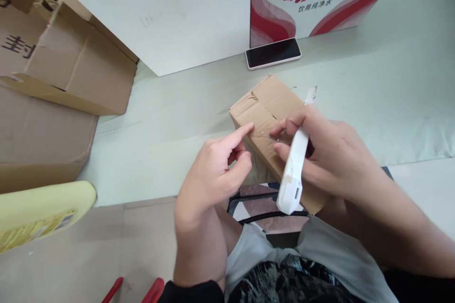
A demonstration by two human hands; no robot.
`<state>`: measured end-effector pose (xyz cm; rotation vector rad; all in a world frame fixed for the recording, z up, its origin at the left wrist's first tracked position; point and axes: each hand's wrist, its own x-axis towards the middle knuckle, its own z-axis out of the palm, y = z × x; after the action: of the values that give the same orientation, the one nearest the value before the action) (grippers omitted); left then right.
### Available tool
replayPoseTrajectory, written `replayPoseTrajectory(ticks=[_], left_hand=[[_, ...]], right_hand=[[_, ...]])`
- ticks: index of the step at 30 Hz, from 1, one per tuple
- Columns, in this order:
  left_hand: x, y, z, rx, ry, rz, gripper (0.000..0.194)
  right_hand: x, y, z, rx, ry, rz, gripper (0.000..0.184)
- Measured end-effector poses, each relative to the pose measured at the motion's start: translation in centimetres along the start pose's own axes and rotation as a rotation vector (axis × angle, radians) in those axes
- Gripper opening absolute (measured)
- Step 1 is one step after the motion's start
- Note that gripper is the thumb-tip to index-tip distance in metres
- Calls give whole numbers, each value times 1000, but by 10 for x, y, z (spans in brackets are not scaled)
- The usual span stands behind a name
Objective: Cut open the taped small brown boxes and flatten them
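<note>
A small brown cardboard box (pixel 280 99) lies tilted at the front edge of the cloth-covered table, its near end reaching over the edge. My left hand (pixel 216 165) is at its left side, the index fingertip touching the top near the edge, the thumb apart and the other fingers curled. Held in my right hand (pixel 327 151) is a white utility knife (pixel 293 173), its blade end pointing away from me. The thumb and index finger of that hand are slightly apart over the box top, near a crumpled bit of clear tape.
Behind the box lies a phone (pixel 273 53), against a white carton (pixel 320 4) with red print. Another white box (pixel 170 14) stands beside it. Large brown cartons (pixel 81 57) are at the left, with a yellow-green object (pixel 46 208) in front. The table (pixel 159 137) has a pale green cloth.
</note>
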<state>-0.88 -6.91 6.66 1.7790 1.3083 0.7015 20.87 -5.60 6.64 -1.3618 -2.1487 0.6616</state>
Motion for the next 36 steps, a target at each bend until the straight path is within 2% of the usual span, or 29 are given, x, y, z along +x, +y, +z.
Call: replayPoseTrajectory(ticks=[9,24,36], left_hand=[[1,-3,1,27,15,-10,55],[3,-8,1,82,-2,-41,50],[3,-8,0,76,-32,-87,44]], right_hand=[[0,0,0,6,-10,0,12],[-1,-1,1,-13,-28,-1,11],[-2,0,1,-51,-11,-59,10]])
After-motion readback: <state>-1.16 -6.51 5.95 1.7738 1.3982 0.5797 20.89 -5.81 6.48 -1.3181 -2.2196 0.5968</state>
